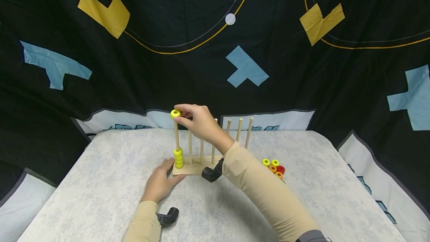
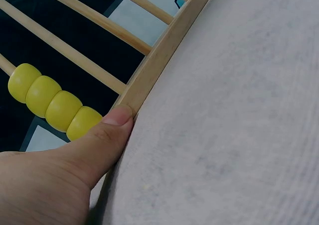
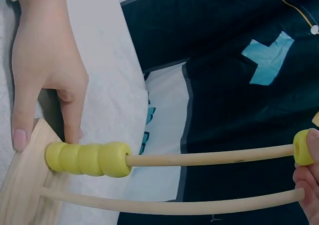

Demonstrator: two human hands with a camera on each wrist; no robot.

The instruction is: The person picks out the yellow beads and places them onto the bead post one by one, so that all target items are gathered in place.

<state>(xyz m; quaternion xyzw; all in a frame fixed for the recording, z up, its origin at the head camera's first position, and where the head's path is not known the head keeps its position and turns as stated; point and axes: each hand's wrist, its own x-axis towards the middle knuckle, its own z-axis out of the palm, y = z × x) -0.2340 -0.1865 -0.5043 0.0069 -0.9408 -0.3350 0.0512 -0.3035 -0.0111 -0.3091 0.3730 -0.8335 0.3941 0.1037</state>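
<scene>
A wooden bead rack (image 1: pixel 196 169) with several upright pegs stands on the table. My left hand (image 1: pixel 160 184) holds the left end of its base, thumb along the front edge (image 2: pixel 118 116) and fingers round the far side. Stacked yellow beads (image 3: pixel 89 159) sit at the bottom of the leftmost peg. At the top of that peg, my right hand (image 1: pixel 198 121) pinches another yellow bead (image 1: pixel 175 114) between thumb and fingers. In the right wrist view, this bead (image 3: pixel 302 148) is at the peg's tip. The other pegs (image 1: pixel 202 152) carry no beads where visible; my right forearm hides parts of some.
Loose yellow, orange and red beads (image 1: pixel 280 169) lie in a cluster on the table, right of the rack and beside my right sleeve. The pale table (image 1: pixel 111 167) ends at a dark cloth backdrop (image 1: pixel 188 81).
</scene>
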